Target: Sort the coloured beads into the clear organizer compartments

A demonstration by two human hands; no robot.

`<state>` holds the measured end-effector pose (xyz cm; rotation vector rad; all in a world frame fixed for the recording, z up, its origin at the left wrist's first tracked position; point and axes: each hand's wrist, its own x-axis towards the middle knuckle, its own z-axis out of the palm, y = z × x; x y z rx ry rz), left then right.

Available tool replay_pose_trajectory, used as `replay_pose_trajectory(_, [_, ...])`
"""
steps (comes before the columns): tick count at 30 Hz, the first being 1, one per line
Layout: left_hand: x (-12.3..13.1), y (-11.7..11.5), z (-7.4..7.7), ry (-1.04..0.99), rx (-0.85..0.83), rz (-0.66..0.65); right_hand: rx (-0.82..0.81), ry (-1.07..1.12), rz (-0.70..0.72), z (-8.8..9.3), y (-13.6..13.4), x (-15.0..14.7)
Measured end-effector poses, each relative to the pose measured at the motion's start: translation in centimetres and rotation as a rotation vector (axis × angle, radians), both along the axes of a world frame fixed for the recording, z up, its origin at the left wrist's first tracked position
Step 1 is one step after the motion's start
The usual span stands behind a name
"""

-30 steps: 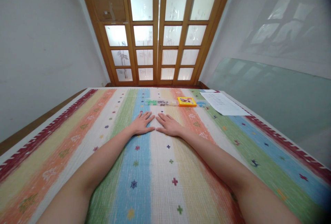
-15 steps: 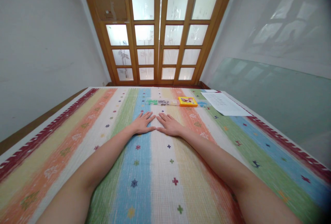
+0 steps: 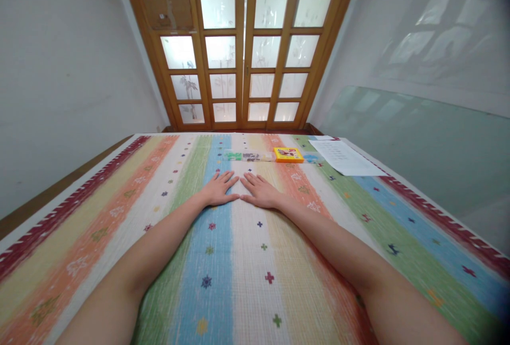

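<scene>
My left hand [image 3: 218,189] lies palm down on the striped tablecloth [image 3: 247,260], its fingers spread and holding nothing. Beside it, my right hand [image 3: 260,190] rests flat in the same way, fingers apart. The two thumbs nearly meet or touch; I cannot tell which. Just beyond the fingertips is a row of clear plastic packets: one with green pieces [image 3: 233,156], one with dark pieces [image 3: 252,157], and one with blue pieces [image 3: 311,158] at the right. A yellow box [image 3: 288,154] with a printed picture stands among them.
White paper sheets [image 3: 343,157] with faint print lie at the table's far right. Behind the table are wooden doors with glass panes [image 3: 245,79]. A pale glass panel [image 3: 418,148] leans by the right wall, and a plain wall [image 3: 67,69] is on the left.
The camera view has shifted very slightly. Both hands stay flat in the same place, and the packets and box have not moved.
</scene>
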<state>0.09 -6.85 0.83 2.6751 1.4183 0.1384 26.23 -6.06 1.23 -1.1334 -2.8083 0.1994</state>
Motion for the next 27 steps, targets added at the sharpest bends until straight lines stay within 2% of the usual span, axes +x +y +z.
replay_pose_trajectory(13, [-0.2,0.5,-0.2,-0.049,0.037,0.002,0.032,0.034,0.003,0.1,0.3,0.2])
replay_pose_trajectory(17, [-0.6,2.3,-0.6,-0.101,0.117,0.122,0.073,0.103,-0.028,0.8,2.6,2.0])
replay_pose_trajectory(19, [-0.9,3.7,-0.8,-0.119,0.141,0.197,0.127,0.159,-0.170,1.2,4.5,3.9])
replay_pose_trajectory(23, [-0.9,6.5,-1.1,-0.173,0.168,0.319,0.323,0.314,-0.594,1.7,8.9,9.4])
replay_pose_trajectory(27, [-0.2,8.9,-1.7,-0.222,0.211,0.400,0.324,0.332,-0.970,1.1,12.4,15.8])
